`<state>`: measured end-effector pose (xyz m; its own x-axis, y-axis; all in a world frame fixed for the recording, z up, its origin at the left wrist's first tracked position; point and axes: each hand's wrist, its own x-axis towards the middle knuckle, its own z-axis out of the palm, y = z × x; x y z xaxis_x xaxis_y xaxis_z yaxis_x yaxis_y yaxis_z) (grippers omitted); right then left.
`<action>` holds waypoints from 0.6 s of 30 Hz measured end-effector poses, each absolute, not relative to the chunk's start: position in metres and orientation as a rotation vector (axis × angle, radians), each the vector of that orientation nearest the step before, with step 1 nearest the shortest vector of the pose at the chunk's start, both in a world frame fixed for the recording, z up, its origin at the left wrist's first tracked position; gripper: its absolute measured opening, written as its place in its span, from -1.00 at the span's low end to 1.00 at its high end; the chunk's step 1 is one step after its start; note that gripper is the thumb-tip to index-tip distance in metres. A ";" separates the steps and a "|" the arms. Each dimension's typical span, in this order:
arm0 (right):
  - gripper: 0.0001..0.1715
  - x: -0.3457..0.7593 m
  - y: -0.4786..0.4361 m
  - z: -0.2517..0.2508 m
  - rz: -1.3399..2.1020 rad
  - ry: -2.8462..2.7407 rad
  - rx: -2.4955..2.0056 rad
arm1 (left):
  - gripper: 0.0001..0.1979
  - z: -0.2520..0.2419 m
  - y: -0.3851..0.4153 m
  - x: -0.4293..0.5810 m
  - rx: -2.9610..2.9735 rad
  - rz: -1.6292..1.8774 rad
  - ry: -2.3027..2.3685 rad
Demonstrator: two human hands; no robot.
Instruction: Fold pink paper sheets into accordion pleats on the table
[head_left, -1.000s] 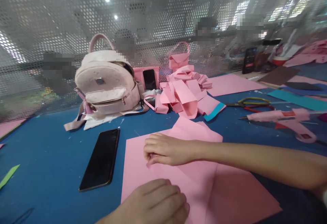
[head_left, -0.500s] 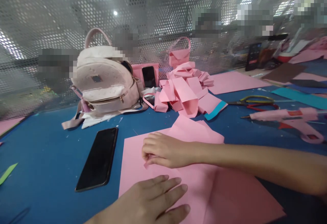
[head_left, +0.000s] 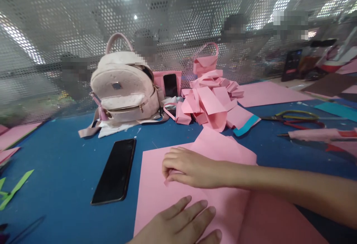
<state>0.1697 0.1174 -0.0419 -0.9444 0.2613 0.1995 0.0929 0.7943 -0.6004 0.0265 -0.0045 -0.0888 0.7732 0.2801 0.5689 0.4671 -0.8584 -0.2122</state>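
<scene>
Curled fingers (head_left: 167, 161) of our right hand (head_left: 192, 168) are pinching a small pink piece (head_left: 166, 182), mostly hidden, over the pink sheets (head_left: 152, 195). We are holding our left hand (head_left: 178, 221) open above these sheets, its fingers spread; we cannot tell whether it is pressing down. They are lying before us on the blue table (head_left: 69, 173), near a dark phone (head_left: 114, 171). Beyond, a backpack (head_left: 125, 88) is standing left of heaped pink paper (head_left: 209, 103).

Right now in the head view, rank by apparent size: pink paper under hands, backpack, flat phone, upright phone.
1. Pink paper
2. Backpack
3. Flat phone
4. Upright phone
The flat phone sits nearer; true phone sizes unsure.
</scene>
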 end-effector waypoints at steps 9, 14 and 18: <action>-0.91 0.166 0.111 -0.052 0.717 -2.715 -0.304 | -0.82 -0.084 -0.009 0.028 -2.556 -0.811 -0.679; -0.92 0.166 0.112 -0.052 0.695 -2.725 -0.279 | -0.62 -0.065 -0.006 0.019 -2.536 -0.559 -0.733; -0.92 0.167 0.112 -0.052 0.678 -2.738 -0.276 | -0.58 -0.061 -0.007 0.018 -2.492 -0.485 -0.723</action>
